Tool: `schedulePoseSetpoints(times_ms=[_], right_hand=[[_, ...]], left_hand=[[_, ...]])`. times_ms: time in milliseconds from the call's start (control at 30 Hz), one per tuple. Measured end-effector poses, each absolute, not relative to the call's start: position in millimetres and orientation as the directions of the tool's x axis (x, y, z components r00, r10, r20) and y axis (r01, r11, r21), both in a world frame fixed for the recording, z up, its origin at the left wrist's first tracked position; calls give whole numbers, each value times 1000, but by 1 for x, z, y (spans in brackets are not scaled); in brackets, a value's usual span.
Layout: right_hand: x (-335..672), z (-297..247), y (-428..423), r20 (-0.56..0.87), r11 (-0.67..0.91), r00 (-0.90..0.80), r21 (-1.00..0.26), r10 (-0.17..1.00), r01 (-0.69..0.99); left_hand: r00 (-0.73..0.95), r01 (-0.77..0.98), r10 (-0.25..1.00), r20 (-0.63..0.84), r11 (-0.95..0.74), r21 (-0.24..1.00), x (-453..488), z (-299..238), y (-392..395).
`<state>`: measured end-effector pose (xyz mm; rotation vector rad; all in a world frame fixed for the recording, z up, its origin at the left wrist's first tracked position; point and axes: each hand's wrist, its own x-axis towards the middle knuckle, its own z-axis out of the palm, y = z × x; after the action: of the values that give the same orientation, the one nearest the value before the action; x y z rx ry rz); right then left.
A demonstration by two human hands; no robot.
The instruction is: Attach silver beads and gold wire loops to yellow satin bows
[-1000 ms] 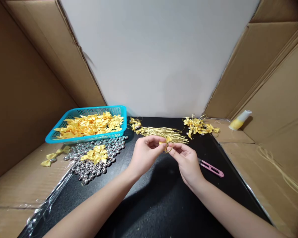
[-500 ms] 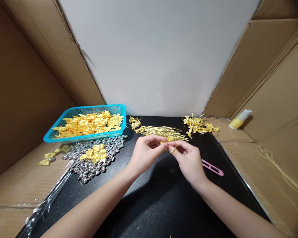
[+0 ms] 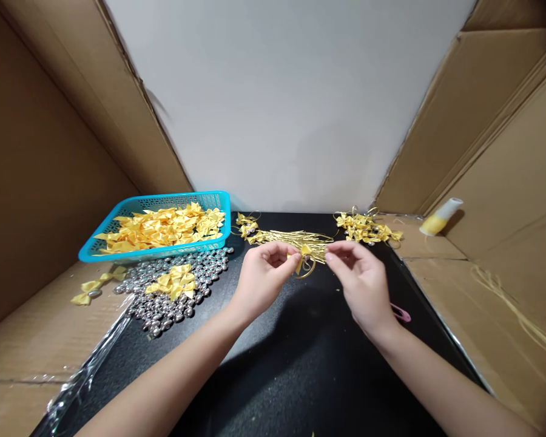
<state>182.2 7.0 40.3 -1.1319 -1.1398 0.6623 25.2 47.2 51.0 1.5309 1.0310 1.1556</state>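
My left hand (image 3: pixel 261 279) pinches a small yellow ribbon bow with a gold cord loop (image 3: pixel 304 260) above the black mat (image 3: pixel 295 364). A short way to its right, my right hand (image 3: pixel 364 282) hovers with fingers curled, its thumb and forefinger close together near the loop. Whether they still touch the cord is unclear. Just behind the hands lies a bundle of gold cords (image 3: pixel 295 238).
A turquoise basket (image 3: pixel 131 249) of yellow bows stands at the left, with a heap of silver beads (image 3: pixel 173 300) and loose bows (image 3: pixel 175 282) before it. Finished bows (image 3: pixel 366 227) lie at the back right. Pink snips (image 3: pixel 401 312) and a glue bottle (image 3: pixel 439 217) sit right. Cardboard walls surround.
My right hand has drawn away to the right from the bow, which stays in my left hand. The loop now hangs free below the bow.
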Motion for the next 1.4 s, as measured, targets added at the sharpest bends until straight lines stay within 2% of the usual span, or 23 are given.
schedulePoseSetpoints(times_ms=[33, 100, 167, 233, 367, 600, 833, 933, 1000, 1067, 1133, 1200, 1300, 1400], right_hand=[[185, 46, 4, 465, 410, 299, -883, 833, 229], [188, 58, -1, 661, 542, 101, -685, 744, 487], [187, 65, -6, 715, 544, -91, -436, 693, 717], [185, 66, -8, 689, 461, -162, -275, 707, 844], [182, 59, -8, 640, 345, -143, -202, 755, 917], [178, 58, -10, 721, 319, -124, -140, 682, 937], [174, 48, -7, 784, 291, -83, -128, 616, 948], [176, 45, -4, 776, 352, -103, -161, 623, 922], [177, 47, -3, 724, 413, -102, -267, 682, 871], [180, 52, -2, 605, 445, -105, -446, 789, 776], [183, 58, 0, 453, 422, -137, -620, 881, 661], [185, 63, 2, 329, 377, -190, -734, 925, 565], [189, 65, 4, 262, 342, -224, -787, 939, 514], [190, 64, 5, 357, 391, -179, -715, 917, 580]], left_hand=[[213, 100, 957, 195, -220, 970, 25, 51, 47], [242, 122, 952, 188, -222, 967, 25, 52, 46], [269, 130, 947, 176, -217, 968, 25, 52, 44], [276, 130, 948, 160, -202, 971, 26, 52, 42], [266, 105, 955, 130, -163, 981, 27, 54, 40], [234, 43, 968, 86, -99, 994, 29, 59, 39], [235, 25, 969, 73, -81, 996, 29, 61, 38], [231, 36, 969, 88, -99, 994, 28, 59, 40], [230, 52, 968, 102, -117, 992, 27, 57, 41], [227, 90, 968, 109, -132, 987, 27, 55, 42], [241, 132, 965, 102, -137, 982, 26, 55, 42], [271, 151, 958, 89, -134, 979, 25, 55, 41], [304, 138, 949, 82, -129, 982, 25, 56, 41], [323, 100, 944, 69, -107, 989, 26, 56, 41]])
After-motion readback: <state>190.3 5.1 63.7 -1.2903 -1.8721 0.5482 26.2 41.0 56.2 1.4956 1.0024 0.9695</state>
